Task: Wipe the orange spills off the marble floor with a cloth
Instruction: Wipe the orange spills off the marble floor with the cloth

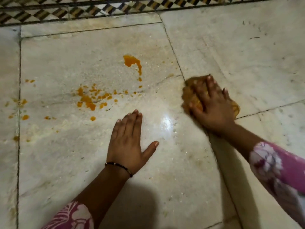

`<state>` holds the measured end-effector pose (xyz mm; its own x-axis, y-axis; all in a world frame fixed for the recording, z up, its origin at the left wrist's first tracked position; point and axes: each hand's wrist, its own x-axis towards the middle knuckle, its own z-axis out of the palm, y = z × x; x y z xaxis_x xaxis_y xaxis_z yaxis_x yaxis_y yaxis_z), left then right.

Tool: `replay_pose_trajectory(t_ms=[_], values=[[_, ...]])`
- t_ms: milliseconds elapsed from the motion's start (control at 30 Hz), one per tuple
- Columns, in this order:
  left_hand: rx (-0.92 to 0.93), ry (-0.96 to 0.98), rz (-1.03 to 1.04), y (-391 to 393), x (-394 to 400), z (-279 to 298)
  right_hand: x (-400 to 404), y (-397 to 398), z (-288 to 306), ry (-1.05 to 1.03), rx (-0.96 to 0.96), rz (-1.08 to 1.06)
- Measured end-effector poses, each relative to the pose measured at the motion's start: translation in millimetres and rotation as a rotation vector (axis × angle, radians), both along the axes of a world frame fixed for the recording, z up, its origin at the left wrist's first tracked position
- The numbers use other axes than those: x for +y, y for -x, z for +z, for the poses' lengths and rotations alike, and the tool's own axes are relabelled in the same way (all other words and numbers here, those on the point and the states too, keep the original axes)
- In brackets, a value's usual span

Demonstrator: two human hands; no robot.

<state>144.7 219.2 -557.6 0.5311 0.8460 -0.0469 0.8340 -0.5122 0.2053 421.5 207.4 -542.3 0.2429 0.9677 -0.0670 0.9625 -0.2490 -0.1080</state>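
From the head view, the pale marble floor fills almost everything, its slabs divided by thin dark joints. A patterned border of small dark, tan and white pieces runs along the top edge.

The right hand lies on a crumpled, orange-stained cloth, fingers spread and bent over it, pressing it down onto the floor beside the joint where slabs meet. The cloth and the fingertips are blurred, so its exact shape is hard to make out. The left hand rests flat on the marble with fingers straight and close together, thumb out to the side, holding nothing. A thin black beaded bracelet circles that wrist. Both forearms come out of pink sleeves with a white floral print.

The orange spills lie to the left of the cloth and apart from it: a cluster of splashes and drops ahead of the left hand, a larger curved blot farther up, and small scattered spots toward the left slab joint. A bright glare shines on the floor between the two hands.

No container shows, and no writing or label can be read.
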Motion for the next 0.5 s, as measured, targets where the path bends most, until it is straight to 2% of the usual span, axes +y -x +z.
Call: replay_pose_trajectory(t_ms=[100,167,267,400,500], values=[[0.053,0.019,0.003,-2.9,3.0,-1.8,69.5,-3.9,-6.6,-0.021,0.008,-0.129],[0.074,0.031,0.009,-4.4,2.4,-1.7,108.6,8.7,-5.9,-0.015,0.024,-0.117],[0.077,0.035,-0.001,-4.6,3.1,-1.8,122.4,37.7,0.0,-0.045,0.067,0.081],[0.043,0.035,-0.011,-3.8,3.7,-3.2,72.3,38.3,1.4,-0.051,0.188,0.451],[0.021,0.044,-0.006,-3.3,3.3,-3.6,65.1,-3.8,4.3,-0.034,0.201,0.445]])
